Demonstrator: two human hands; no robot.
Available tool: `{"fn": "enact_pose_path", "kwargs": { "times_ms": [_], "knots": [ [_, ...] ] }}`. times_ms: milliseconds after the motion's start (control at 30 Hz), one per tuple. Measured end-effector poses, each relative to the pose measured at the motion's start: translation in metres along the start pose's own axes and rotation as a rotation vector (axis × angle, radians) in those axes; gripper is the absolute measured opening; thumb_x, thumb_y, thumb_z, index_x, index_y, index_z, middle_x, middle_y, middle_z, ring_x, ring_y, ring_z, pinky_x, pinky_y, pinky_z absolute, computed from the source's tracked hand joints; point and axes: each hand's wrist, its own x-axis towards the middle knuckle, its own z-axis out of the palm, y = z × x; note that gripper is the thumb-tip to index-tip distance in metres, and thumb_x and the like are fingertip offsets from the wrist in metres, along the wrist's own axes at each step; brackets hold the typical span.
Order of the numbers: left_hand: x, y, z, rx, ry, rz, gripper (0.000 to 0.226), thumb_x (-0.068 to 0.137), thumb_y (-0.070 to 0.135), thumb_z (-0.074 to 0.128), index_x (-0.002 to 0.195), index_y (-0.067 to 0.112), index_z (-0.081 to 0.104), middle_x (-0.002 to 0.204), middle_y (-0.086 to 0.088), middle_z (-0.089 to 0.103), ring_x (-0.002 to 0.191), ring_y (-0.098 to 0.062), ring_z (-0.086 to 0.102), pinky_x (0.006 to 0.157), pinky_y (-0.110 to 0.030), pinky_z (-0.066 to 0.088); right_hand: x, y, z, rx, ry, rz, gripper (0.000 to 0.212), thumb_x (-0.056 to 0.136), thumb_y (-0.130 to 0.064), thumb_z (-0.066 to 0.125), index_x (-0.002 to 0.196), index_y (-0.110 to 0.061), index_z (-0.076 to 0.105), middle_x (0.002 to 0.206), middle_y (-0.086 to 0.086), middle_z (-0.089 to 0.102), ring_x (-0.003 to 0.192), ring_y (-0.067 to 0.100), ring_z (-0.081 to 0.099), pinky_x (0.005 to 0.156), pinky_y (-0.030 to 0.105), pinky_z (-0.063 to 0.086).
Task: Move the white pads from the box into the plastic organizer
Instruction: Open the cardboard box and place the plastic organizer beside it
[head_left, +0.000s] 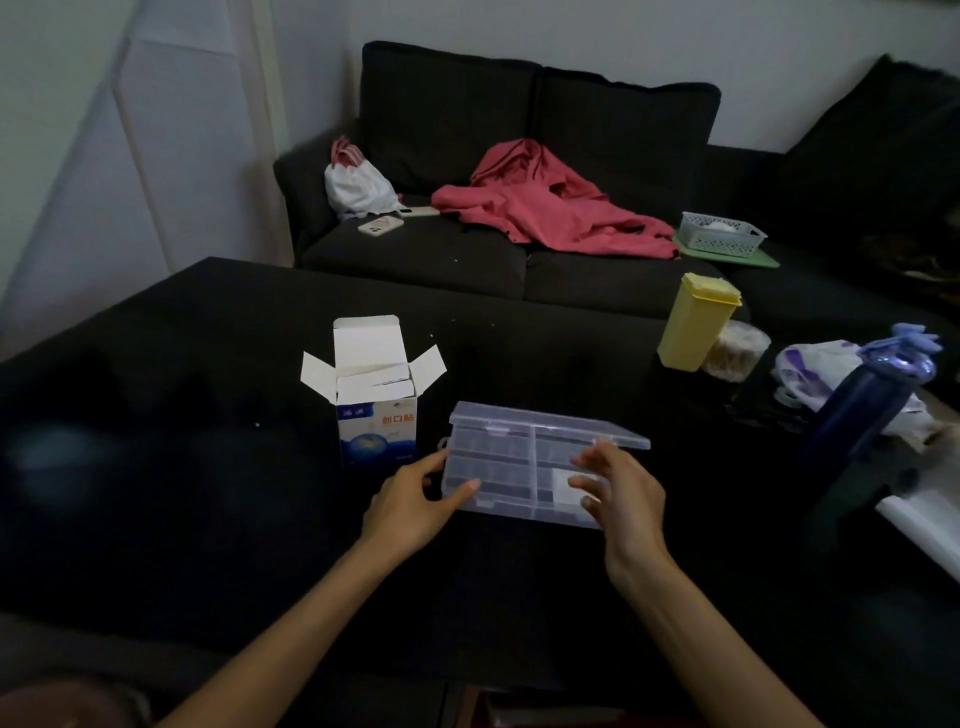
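The clear plastic organizer (535, 462) lay on the black table (208, 364), just to the right of the box (375, 400). The box stood upright with its top flaps open, and white pads (375, 384) showed inside it. The left hand (415, 499) gripped the left end of the organizer, the thumb on its top. The right hand (621, 493) was at the right end with curled fingers touching the lid, which seemed a little raised; I could not tell if it really grasped it. One white pad (566, 486) was in a right compartment. A yellow container (696, 322) and a dark blue bottle (862, 410) stood further right.
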Motion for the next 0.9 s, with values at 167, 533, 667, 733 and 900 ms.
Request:
{"fn": "enact_pose_path", "kwargs": {
  "times_ms": [167,533,667,733,900],
  "knots": [
    [0.002,0.003,-0.003,0.008,0.073,0.005,0.037,0.091,0.034,0.057,0.128,0.034,0.054,0.118,0.01,0.064,0.101,-0.007,0.061,0.089,-0.039,0.053,0.008,-0.011,0.003,0.03,0.035,-0.131,0.016,0.093,-0.029,0.052,0.084,-0.02,0.062,0.094,0.003,0.066,0.088,0.014,0.063,0.079,0.029,0.05],
    [0.011,0.0,-0.005,-0.067,-0.017,-0.03,0.041,0.09,0.025,0.06,0.129,0.031,0.052,0.118,0.005,0.063,0.1,-0.008,0.058,0.078,-0.034,0.057,0.113,0.003,0.023,-1.027,-0.275,-0.172,0.041,0.097,-0.03,0.035,0.138,-0.026,0.042,0.145,0.004,0.041,0.131,0.026,0.038,0.111,0.046,0.026],
    [0.012,0.001,-0.008,-0.016,-0.036,-0.045,0.043,0.09,0.029,0.059,0.131,0.035,0.05,0.115,0.011,0.063,0.111,-0.011,0.056,0.092,-0.045,0.05,0.109,0.008,0.019,-1.164,-0.315,-0.177,0.043,0.095,-0.022,0.037,0.137,-0.025,0.043,0.141,0.006,0.045,0.131,0.027,0.038,0.114,0.047,0.017],
    [0.012,0.001,-0.011,-0.026,-0.047,-0.057,0.043,0.088,0.029,0.06,0.13,0.037,0.05,0.114,0.013,0.062,0.112,-0.011,0.056,0.093,-0.046,0.049,0.106,0.006,0.012,-1.122,-0.2,-0.231,0.042,0.092,-0.017,0.044,0.133,-0.026,0.048,0.137,0.008,0.047,0.124,0.027,0.044,0.11,0.047,0.028],
    [0.011,0.004,-0.015,-0.045,-0.061,-0.053,0.047,0.086,0.022,0.062,0.13,0.038,0.051,0.113,0.014,0.063,0.113,-0.013,0.055,0.092,-0.046,0.05,0.102,0.001,-0.006,-1.127,-0.029,0.148,0.05,0.089,-0.026,0.057,0.133,-0.015,0.038,0.139,0.015,0.036,0.123,0.032,0.042,0.101,0.045,0.041]
  ]
}}
